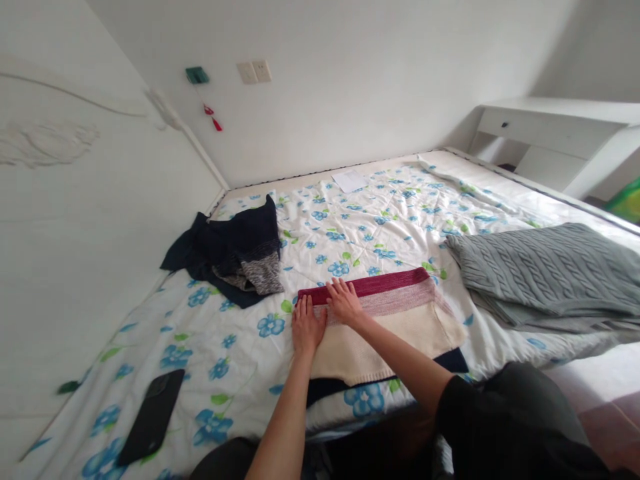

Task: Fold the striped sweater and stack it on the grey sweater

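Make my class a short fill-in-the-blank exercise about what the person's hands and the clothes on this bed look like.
1. Both hands, the left hand and the right hand, press flat on a folded ____ with a maroon band.
2. The grey cable-knit sweater lies to the ____ of the folded sweater.
3. The black phone lies on a bedspread printed with blue ____.

Missing words: sweater; right; flowers

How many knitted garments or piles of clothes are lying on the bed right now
3. The red and cream sweater lies flat under both hands, left hand and right hand. A dark heap sits toward the headboard; a grey cable-knit lies opposite. More could be hidden underneath.
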`<state>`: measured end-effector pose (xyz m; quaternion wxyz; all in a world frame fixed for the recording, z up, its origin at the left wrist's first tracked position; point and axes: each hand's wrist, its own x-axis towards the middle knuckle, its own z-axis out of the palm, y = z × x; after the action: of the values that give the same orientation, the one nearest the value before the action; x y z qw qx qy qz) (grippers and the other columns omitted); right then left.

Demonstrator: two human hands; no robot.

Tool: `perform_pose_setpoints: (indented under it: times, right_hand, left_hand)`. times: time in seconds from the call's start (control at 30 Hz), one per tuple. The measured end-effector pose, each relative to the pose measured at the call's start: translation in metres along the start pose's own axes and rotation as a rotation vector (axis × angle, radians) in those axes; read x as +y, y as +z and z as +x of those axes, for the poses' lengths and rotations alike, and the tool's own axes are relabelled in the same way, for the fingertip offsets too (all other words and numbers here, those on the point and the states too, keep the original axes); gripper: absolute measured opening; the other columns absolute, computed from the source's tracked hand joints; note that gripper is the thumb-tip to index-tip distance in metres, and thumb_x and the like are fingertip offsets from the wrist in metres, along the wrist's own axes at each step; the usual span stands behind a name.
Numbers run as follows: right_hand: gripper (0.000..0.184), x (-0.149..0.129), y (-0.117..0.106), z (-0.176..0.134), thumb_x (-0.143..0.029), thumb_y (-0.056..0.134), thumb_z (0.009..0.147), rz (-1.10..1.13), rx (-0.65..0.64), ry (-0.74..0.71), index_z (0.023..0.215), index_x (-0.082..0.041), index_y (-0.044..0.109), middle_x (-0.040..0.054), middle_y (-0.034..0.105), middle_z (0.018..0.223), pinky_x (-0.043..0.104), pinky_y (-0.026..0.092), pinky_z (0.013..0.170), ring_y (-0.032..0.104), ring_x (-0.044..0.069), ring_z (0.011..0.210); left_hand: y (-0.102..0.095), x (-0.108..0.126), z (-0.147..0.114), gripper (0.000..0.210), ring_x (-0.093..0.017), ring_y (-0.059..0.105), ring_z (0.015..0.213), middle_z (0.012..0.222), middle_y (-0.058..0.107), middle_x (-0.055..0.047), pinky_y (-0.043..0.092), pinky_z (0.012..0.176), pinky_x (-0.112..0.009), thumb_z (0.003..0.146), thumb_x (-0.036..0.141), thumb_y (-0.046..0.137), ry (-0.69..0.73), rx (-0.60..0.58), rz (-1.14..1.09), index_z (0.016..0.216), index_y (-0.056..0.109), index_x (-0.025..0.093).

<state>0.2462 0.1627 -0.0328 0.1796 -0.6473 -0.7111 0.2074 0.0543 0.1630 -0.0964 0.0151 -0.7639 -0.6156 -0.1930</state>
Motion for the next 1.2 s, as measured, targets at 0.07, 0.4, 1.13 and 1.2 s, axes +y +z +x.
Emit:
perform_pose_setpoints:
  times: [0.07,0.4,1.13,1.2]
  right_hand:
    - [0.068,-0.026,0.013,0.004,-0.044,0.042,0.119,0.010,-0.039,-0.004,0.185,-0.026,0.038,0.0010,0.024,0.194,0.057,0.011,0.146,0.019,0.034,0.181]
    - [0.079,0.051,-0.007,-0.018,-0.071,0.038,0.118,-0.036,-0.032,0.058,0.184,-0.027,0.043,0.0097,0.028,0.193,0.056,0.007,0.146,0.021,0.035,0.180]
    - [0.086,0.274,-0.094,-0.094,-0.067,0.021,0.120,-0.291,-0.010,0.544,0.190,-0.017,0.018,0.0193,0.017,0.195,0.064,0.027,0.139,0.021,0.040,0.178]
    - [0.086,0.268,-0.093,-0.094,-0.065,0.022,0.120,-0.310,0.002,0.541,0.190,-0.016,0.018,0.0196,0.017,0.195,0.064,0.028,0.138,0.022,0.040,0.178]
  left_hand:
    - [0.001,-0.001,-0.001,0.072,-0.039,0.048,0.169,0.179,0.053,-0.023,0.038,0.140,-0.059,0.113,0.047,0.048,0.000,-0.014,-0.005,0.174,0.052,0.009]
    - [0.002,0.000,0.000,0.076,-0.041,0.048,0.168,0.179,0.053,-0.025,0.038,0.140,-0.060,0.112,0.052,0.051,0.018,0.037,-0.053,0.172,0.053,0.006]
    - [-0.022,0.032,0.024,0.067,-0.056,0.053,0.157,0.170,0.060,-0.030,0.034,0.131,-0.080,0.104,0.041,0.058,-0.096,-0.175,0.130,0.164,0.067,0.012]
    - [-0.023,0.050,0.030,0.064,-0.059,0.047,0.161,0.168,0.060,-0.033,0.028,0.132,-0.084,0.103,0.033,0.057,-0.087,-0.152,0.157,0.161,0.068,0.007]
